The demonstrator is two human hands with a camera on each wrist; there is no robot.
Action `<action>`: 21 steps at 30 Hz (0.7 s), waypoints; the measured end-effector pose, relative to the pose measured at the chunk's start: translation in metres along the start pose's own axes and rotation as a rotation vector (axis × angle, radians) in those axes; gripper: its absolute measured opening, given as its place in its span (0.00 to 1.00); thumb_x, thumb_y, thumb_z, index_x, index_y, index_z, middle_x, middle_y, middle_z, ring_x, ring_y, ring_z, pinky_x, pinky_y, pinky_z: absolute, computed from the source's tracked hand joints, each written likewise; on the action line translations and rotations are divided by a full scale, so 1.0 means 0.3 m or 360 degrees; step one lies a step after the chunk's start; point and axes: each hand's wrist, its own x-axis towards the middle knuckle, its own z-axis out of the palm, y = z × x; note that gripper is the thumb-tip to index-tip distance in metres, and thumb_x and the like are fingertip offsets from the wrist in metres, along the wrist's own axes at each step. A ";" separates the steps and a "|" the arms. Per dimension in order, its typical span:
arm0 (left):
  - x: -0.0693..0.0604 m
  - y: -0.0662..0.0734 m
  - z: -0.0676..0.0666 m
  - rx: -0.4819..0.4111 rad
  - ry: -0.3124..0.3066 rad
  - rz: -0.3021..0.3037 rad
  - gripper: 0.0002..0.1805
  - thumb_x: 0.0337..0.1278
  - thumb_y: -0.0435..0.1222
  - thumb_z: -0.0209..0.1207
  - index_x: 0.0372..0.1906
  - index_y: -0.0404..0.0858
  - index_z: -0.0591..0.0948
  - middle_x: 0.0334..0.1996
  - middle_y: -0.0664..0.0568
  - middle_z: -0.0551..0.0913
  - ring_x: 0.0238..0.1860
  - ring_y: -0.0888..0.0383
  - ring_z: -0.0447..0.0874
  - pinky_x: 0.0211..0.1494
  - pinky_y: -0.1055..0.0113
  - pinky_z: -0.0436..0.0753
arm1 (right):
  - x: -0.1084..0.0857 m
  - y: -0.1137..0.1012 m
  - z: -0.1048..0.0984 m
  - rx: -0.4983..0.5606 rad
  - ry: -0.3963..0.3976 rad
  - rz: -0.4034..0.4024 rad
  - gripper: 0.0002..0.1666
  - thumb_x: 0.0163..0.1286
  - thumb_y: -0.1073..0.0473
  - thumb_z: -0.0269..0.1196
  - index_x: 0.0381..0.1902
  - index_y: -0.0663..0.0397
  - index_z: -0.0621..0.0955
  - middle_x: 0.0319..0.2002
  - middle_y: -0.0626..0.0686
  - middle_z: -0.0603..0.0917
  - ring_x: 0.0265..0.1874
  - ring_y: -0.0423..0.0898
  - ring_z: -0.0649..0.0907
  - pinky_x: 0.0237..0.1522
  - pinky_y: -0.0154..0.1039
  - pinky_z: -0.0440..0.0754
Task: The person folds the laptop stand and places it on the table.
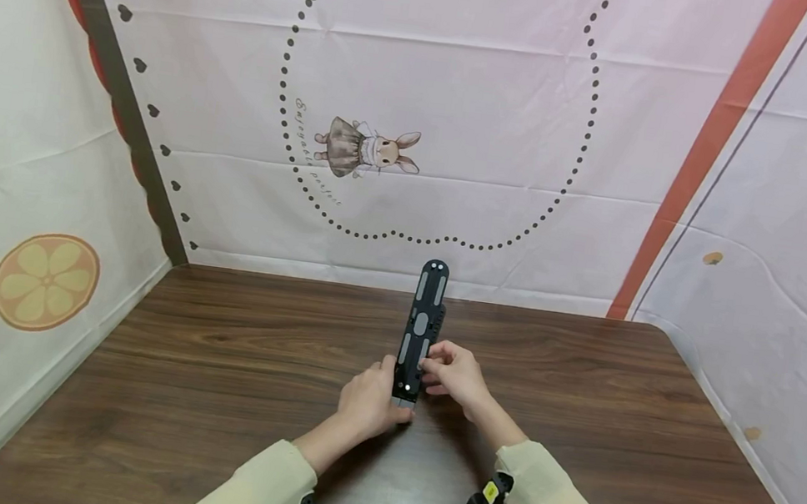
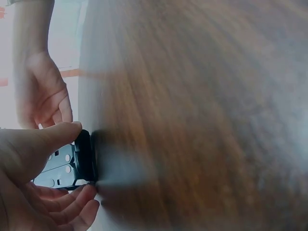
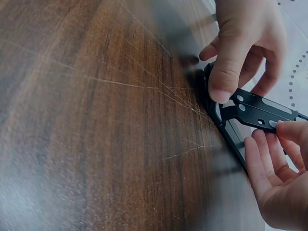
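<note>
A long, narrow black device [image 1: 421, 324] with grey pads, rounded at its far end, is held over the middle of the wooden table. My left hand [image 1: 369, 399] grips its near end, thumb on one side and fingers on the other, as the left wrist view shows around the black end piece [image 2: 85, 156]. On the right edge, the thumb and fingers of my right hand [image 1: 459, 377] pinch the device. In the right wrist view, the black body [image 3: 255, 111] lies between my left hand [image 3: 250, 43] and my right hand [image 3: 284, 178], beside a thin black frame part.
The brown wooden table [image 1: 250, 334] spreads around both hands. Behind it hangs a pale printed cloth [image 1: 464, 125] with a rabbit figure, and similar cloth stands at the left and right sides.
</note>
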 end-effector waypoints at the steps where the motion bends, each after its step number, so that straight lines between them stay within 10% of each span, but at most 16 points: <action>1: 0.000 -0.004 -0.001 -0.0009 0.0004 0.0005 0.38 0.28 0.50 0.73 0.48 0.37 0.70 0.30 0.48 0.78 0.28 0.52 0.79 0.23 0.61 0.74 | -0.003 -0.002 0.000 0.0002 -0.0003 0.0002 0.09 0.62 0.64 0.61 0.39 0.63 0.77 0.33 0.57 0.82 0.30 0.49 0.84 0.34 0.50 0.83; 21: 0.003 -0.076 -0.013 -0.0213 -0.0014 0.0091 0.35 0.30 0.46 0.73 0.51 0.39 0.75 0.33 0.51 0.84 0.31 0.58 0.80 0.29 0.64 0.75 | -0.086 -0.088 -0.001 -0.0045 -0.0130 -0.0048 0.08 0.65 0.67 0.57 0.39 0.69 0.73 0.39 0.66 0.81 0.40 0.63 0.82 0.40 0.55 0.80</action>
